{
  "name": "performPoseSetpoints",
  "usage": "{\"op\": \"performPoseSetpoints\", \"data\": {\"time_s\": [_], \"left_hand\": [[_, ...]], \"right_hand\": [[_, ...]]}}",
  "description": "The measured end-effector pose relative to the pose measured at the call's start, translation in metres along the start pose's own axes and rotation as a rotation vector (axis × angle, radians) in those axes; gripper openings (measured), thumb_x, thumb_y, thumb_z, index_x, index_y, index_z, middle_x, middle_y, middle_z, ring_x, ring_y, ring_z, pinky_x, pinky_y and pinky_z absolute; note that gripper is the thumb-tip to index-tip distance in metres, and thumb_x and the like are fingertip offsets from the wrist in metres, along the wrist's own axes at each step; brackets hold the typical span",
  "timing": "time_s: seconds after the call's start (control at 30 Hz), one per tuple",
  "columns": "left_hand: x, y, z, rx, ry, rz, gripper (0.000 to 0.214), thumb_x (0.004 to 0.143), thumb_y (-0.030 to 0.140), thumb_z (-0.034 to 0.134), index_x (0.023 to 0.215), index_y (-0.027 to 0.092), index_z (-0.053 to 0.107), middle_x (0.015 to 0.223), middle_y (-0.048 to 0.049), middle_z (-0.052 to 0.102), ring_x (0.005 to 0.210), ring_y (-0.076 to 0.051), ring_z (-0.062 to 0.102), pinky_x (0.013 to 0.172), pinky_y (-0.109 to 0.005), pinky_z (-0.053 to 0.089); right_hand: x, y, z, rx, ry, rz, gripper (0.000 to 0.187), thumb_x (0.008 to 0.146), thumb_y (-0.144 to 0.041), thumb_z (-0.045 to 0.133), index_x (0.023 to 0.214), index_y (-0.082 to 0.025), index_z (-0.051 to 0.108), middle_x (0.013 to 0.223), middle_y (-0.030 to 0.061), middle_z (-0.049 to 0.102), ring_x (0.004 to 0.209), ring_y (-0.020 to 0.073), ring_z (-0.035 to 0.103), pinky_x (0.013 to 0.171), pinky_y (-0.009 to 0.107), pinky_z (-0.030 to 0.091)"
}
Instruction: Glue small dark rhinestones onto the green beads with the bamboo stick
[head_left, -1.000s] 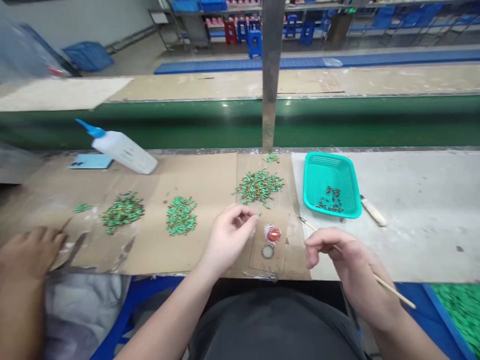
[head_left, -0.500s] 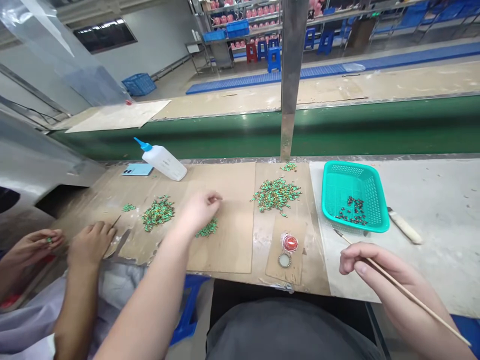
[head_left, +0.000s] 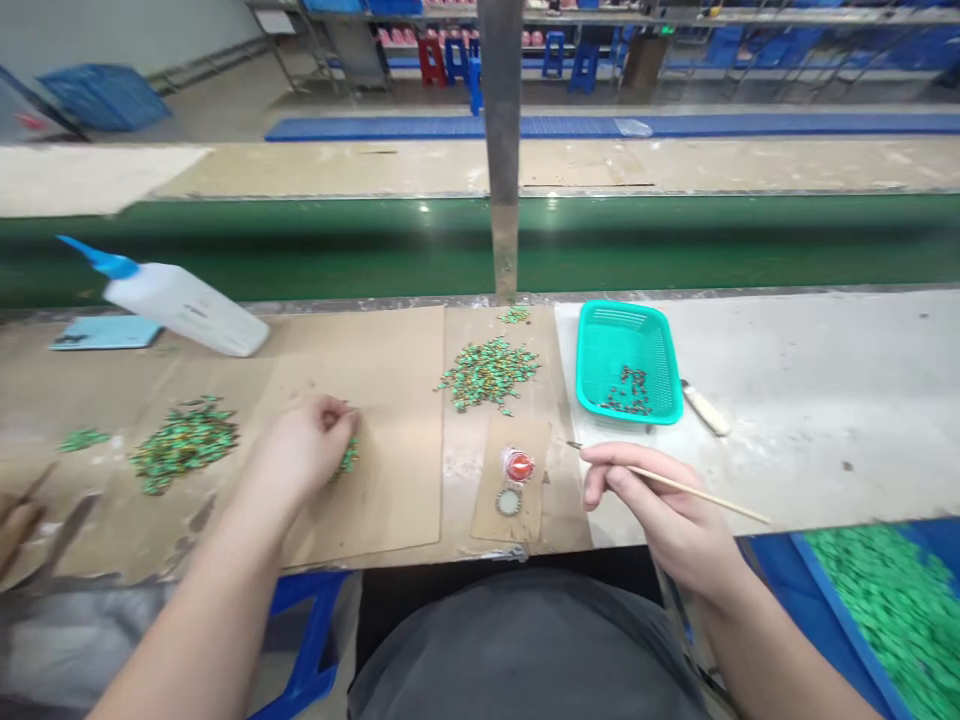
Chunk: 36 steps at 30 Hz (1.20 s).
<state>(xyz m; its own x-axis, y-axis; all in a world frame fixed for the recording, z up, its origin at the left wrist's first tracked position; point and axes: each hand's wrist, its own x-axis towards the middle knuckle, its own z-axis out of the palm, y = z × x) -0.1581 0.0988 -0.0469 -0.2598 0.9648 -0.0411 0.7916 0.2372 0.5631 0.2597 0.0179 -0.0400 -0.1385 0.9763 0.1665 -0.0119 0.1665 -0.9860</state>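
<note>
My left hand [head_left: 319, 440] is closed in a pinch just above the brown cardboard sheet [head_left: 390, 400]. What its fingertips hold, if anything, is hidden. A small heap of green pieces [head_left: 347, 457] shows beside and partly under that hand. My right hand [head_left: 660, 495] grips a thin paintbrush [head_left: 694, 490], its dark tip pointing left. Left of the tip, a small pot of red-orange paint [head_left: 520, 465] and a round cap with a pale inside [head_left: 508, 501] sit on a cardboard scrap [head_left: 487, 515]. A larger pile of green-and-gold pieces [head_left: 489, 373] lies beyond them.
A teal basket [head_left: 592, 400] holds small dark pieces; a white-handled scraper [head_left: 705, 408] lies beside it. To the left are a glue bottle [head_left: 187, 305], a light-blue phone [head_left: 105, 332], another pile [head_left: 185, 443] and a co-worker's hand [head_left: 16, 530]. A blue bin [head_left: 847, 610] of green pieces stands right.
The view has swung right, bringing the bin of green pieces in. My right hand has brought the brush tip leftward, nearer the paint pot. My left hand has drawn back slightly leftward.
</note>
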Motion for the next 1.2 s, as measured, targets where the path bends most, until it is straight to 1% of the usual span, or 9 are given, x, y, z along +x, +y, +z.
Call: {"op": "performPoseSetpoints", "data": {"time_s": [0.07,0.17,0.27,0.37,0.47,0.63,0.83,1.03,1.2], "left_hand": [[-0.011,0.007,-0.002,-0.094,0.021,0.017,0.019,0.106,0.038,0.087,0.098,0.025,0.076,0.106,-0.0012,0.079,0.1,-0.027,0.077,0.091,-0.039,0.066],[-0.039,0.025,0.003,-0.279,-0.07,0.035,0.022,0.099,0.05,0.086,0.095,0.031,0.076,0.092,0.0003,0.084,0.09,-0.027,0.081,0.083,-0.034,0.067],[-0.071,0.045,0.019,-0.456,-0.199,0.029,0.044,0.092,0.073,0.089,0.096,0.03,0.081,0.089,-0.0054,0.092,0.089,-0.032,0.089,0.083,-0.038,0.074],[-0.099,0.056,0.038,-0.672,-0.323,-0.093,0.061,0.078,0.084,0.101,0.098,0.027,0.089,0.094,-0.0123,0.097,0.095,-0.037,0.094,0.086,-0.041,0.078],[-0.117,0.058,0.052,-0.826,-0.381,-0.208,0.061,0.071,0.082,0.108,0.09,0.026,0.094,0.093,-0.0121,0.096,0.089,-0.033,0.092,0.08,-0.036,0.076],[-0.129,0.056,0.061,-0.888,-0.396,-0.238,0.05,0.071,0.073,0.113,0.089,0.029,0.098,0.088,-0.0065,0.092,0.083,-0.025,0.083,0.074,-0.027,0.07],[-0.13,0.064,0.065,-1.016,-0.435,-0.283,0.047,0.074,0.069,0.114,0.09,0.029,0.096,0.081,-0.0016,0.083,0.074,-0.017,0.075,0.071,-0.02,0.065],[-0.136,0.088,0.064,-1.156,-0.529,-0.339,0.046,0.077,0.064,0.114,0.089,0.025,0.094,0.079,-0.0028,0.081,0.075,-0.017,0.075,0.072,-0.02,0.066],[-0.141,0.106,0.062,-1.402,-0.693,-0.365,0.024,0.094,0.045,0.106,0.095,0.024,0.095,0.117,-0.0113,0.094,0.117,-0.03,0.087,0.099,-0.033,0.075]], "right_hand": [[0.006,0.01,0.0,0.0,0.029,-0.003,0.024,0.116,-0.047,0.083,0.122,-0.028,0.097,0.09,0.0053,0.087,0.084,0.022,0.082,0.082,0.036,0.073],[0.015,0.03,0.004,-0.01,0.077,0.057,0.03,0.113,-0.052,0.085,0.11,-0.024,0.095,0.095,0.0076,0.088,0.087,0.0223,0.083,0.083,0.037,0.073],[0.021,0.049,0.011,0.022,0.091,0.12,0.037,0.112,-0.057,0.085,0.103,-0.021,0.087,0.09,0.0062,0.086,0.081,0.021,0.084,0.081,0.037,0.075],[0.023,0.062,0.017,0.048,0.097,0.169,0.045,0.107,-0.066,0.089,0.098,-0.022,0.08,0.083,0.0036,0.084,0.075,0.0208,0.083,0.079,0.037,0.075],[0.023,0.069,0.019,0.065,0.108,0.204,0.051,0.103,-0.072,0.091,0.096,-0.024,0.076,0.083,0.0035,0.084,0.074,0.0214,0.084,0.079,0.038,0.076],[0.02,0.072,0.021,0.093,0.119,0.229,0.052,0.1,-0.074,0.094,0.097,-0.024,0.078,0.087,0.005,0.086,0.079,0.0243,0.087,0.084,0.042,0.078],[0.02,0.063,0.02,0.127,0.131,0.197,0.046,0.101,-0.067,0.097,0.097,-0.024,0.081,0.089,0.0046,0.088,0.078,0.0227,0.088,0.081,0.038,0.078],[0.013,0.03,0.02,0.192,0.111,0.11,0.032,0.108,-0.053,0.095,0.101,-0.025,0.083,0.095,0.0033,0.089,0.084,0.0213,0.089,0.083,0.036,0.078],[0.003,-0.004,0.024,0.284,0.006,0.041,0.009,0.115,-0.033,0.089,0.111,-0.026,0.085,0.102,0.0033,0.09,0.095,0.0229,0.092,0.095,0.041,0.078]]}}
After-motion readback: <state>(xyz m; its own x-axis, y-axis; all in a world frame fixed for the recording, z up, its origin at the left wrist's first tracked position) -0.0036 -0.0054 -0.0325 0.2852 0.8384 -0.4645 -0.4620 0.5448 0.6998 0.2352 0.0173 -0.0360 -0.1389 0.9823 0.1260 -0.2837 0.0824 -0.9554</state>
